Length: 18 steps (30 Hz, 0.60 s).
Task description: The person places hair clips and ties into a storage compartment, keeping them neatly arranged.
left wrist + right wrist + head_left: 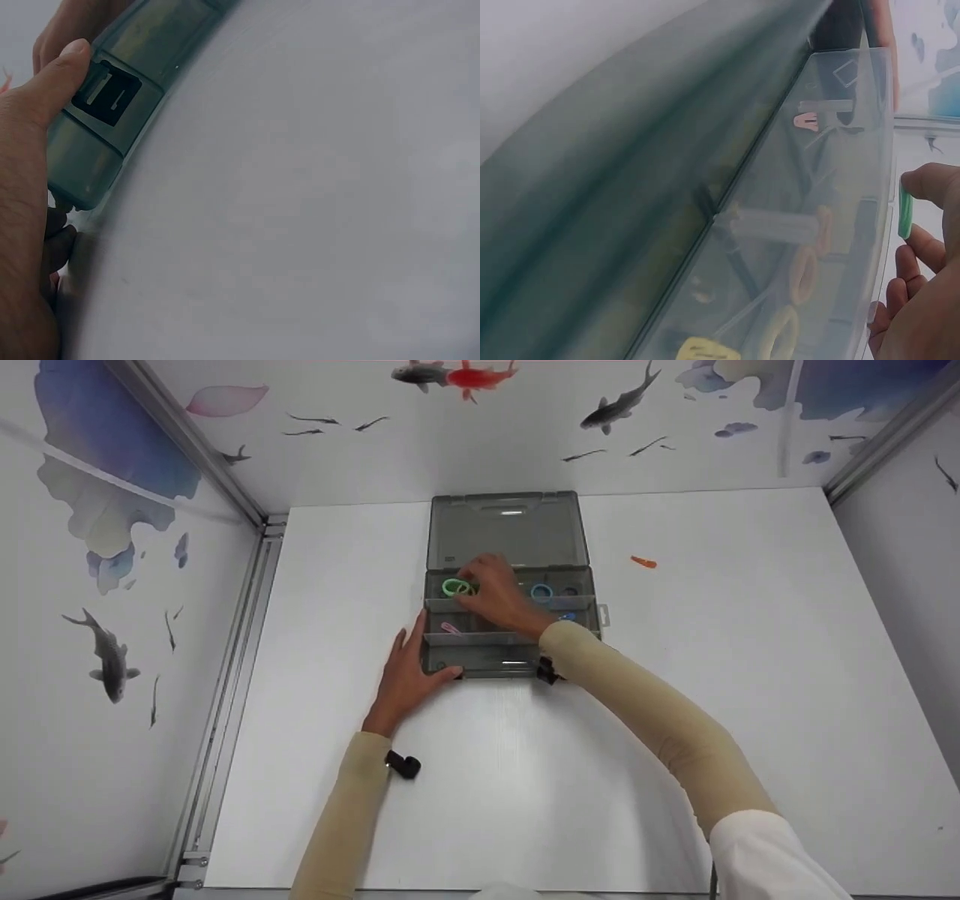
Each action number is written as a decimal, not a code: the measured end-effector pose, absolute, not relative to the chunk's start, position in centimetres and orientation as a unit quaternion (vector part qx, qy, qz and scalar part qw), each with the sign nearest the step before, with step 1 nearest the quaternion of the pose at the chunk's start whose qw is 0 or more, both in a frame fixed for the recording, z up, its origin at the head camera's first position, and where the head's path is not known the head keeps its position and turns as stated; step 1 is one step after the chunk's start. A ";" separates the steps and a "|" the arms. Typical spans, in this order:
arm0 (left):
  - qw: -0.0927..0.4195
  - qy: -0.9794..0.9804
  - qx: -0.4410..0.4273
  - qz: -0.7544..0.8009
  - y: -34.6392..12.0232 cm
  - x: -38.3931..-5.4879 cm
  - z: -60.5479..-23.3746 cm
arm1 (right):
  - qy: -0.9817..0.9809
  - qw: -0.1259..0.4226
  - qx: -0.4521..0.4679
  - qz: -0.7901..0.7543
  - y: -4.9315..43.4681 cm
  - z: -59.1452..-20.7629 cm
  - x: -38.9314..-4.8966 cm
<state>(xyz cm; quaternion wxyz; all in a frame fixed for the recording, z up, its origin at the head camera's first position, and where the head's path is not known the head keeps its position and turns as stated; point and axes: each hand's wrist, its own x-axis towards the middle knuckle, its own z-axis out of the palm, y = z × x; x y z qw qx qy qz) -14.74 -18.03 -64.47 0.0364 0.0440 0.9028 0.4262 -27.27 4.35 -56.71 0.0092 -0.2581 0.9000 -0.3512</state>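
Observation:
A smoky, see-through compartment box [480, 666] lies on the white table with its lid [508, 536] raised behind it. My right hand [499, 591] is over the back row, its thumb and index finger pinching a green hair tie [906, 210]. In the head view that green hair tie [452, 587] appears at the row's left end. My left hand [409, 679] lies against the box's front left corner, thumb on the front edge and straight fingers along the side. A blue hair tie [541, 592] and a dark one [571, 592] sit right of my right hand.
In the middle row are a pink hair clip [450, 628] and a blue clip [568, 616], partly behind the right wrist. An orange hair clip [643, 562] lies on the table [720, 660] right of the box. Printed panels [510, 442] enclose the back and sides.

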 end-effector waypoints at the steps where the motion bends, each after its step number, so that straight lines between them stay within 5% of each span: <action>1: 0.037 0.902 0.044 0.428 -18.0 -14.7 -64.5 | 0.901 0.012 -0.256 -0.351 4.1 -56.7 -27.3; 18: 0.032 0.903 0.050 0.425 -18.0 -14.7 -64.5 | 0.904 0.030 -0.258 -0.339 1.6 -56.9 -27.9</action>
